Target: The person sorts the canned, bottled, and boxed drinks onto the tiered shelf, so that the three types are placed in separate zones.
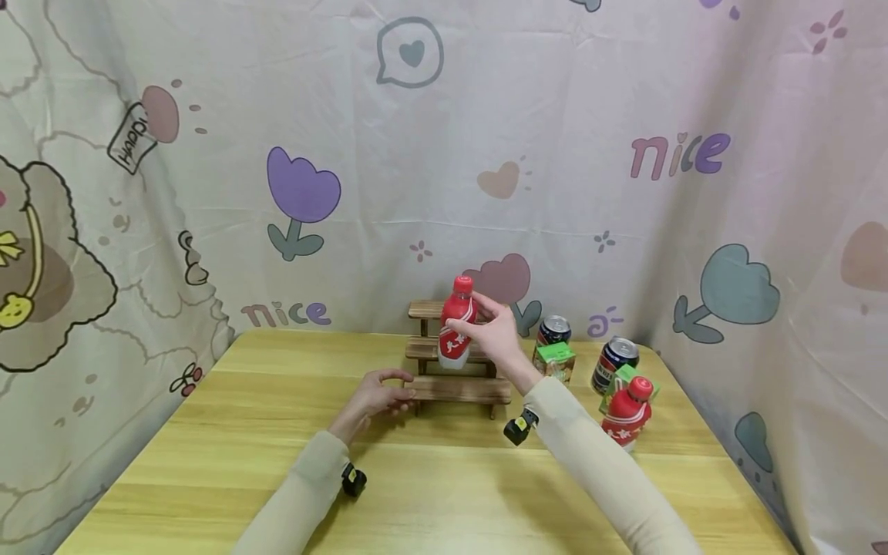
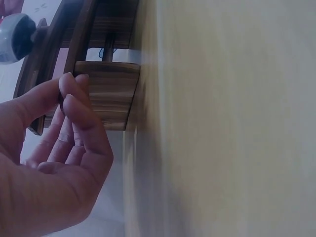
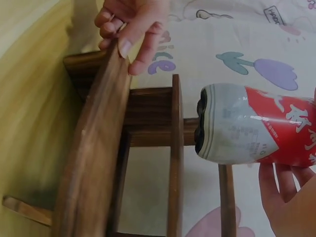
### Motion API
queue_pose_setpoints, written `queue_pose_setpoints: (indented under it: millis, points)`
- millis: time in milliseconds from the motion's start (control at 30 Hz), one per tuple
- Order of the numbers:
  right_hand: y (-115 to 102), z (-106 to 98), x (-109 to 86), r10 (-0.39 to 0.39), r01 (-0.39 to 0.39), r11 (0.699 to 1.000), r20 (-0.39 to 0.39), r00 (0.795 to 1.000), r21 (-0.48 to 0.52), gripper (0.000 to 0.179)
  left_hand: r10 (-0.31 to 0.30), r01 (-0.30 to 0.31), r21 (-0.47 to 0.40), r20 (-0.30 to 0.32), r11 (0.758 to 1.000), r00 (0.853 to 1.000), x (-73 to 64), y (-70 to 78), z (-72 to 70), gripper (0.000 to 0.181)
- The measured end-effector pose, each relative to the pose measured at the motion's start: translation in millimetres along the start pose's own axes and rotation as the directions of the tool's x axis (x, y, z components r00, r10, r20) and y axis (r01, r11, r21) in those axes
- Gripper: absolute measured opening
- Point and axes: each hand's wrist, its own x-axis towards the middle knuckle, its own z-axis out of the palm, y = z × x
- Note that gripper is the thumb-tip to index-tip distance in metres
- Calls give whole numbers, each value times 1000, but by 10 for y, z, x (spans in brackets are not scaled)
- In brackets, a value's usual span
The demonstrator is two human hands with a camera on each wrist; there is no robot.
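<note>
My right hand (image 1: pixel 502 339) grips a red-capped plastic bottle (image 1: pixel 454 339) with a red label and pale bottom. The bottle is nearly upright, in front of the upper steps of a small three-tier wooden stand (image 1: pixel 461 390). In the right wrist view the bottle's dark base (image 3: pixel 200 126) faces the steps, with a gap showing between it and the lowest board (image 3: pixel 91 158). My left hand (image 1: pixel 375 397) pinches the left end of the lowest step between thumb and fingers. The left wrist view shows those fingertips on the board's end (image 2: pixel 108 94).
Right of the stand are a dark can (image 1: pixel 555 330) behind a green-topped carton (image 1: pixel 555 361). Farther right stand another dark can (image 1: pixel 616 361), a second green carton (image 1: pixel 610 401) and another red bottle (image 1: pixel 627 416). A printed curtain (image 1: pixel 430 185) hangs behind the wooden table (image 1: pixel 277 416).
</note>
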Motion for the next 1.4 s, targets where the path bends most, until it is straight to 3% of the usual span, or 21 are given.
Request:
queue_pose_setpoints:
  millis: [333,567,800,1067,1400]
  points:
    - [-85,-24,80,34,-34,999,24,999,-7,69,-2,1,17,13,1000,1000,-40,-87,12,36]
    - [-424,9,-15,10,-9,999,31,999,-37,67,15,-15,6,-13,1000,1000,-42,-137,18,38]
    - [-521,16,99,0,1,999,29,1000,-48,66,23,-23,20,-15,1000,1000,-22,-124,18,37]
    - [-280,27,456,-52,51,998,-9,999,-44,70,34,-34,34,-13,999,999,6,-77,7,39]
    - [-321,47,586,-46,49,997,36,998,-63,75,15,-15,33,-1,999,1000,-1,-42,4,39]
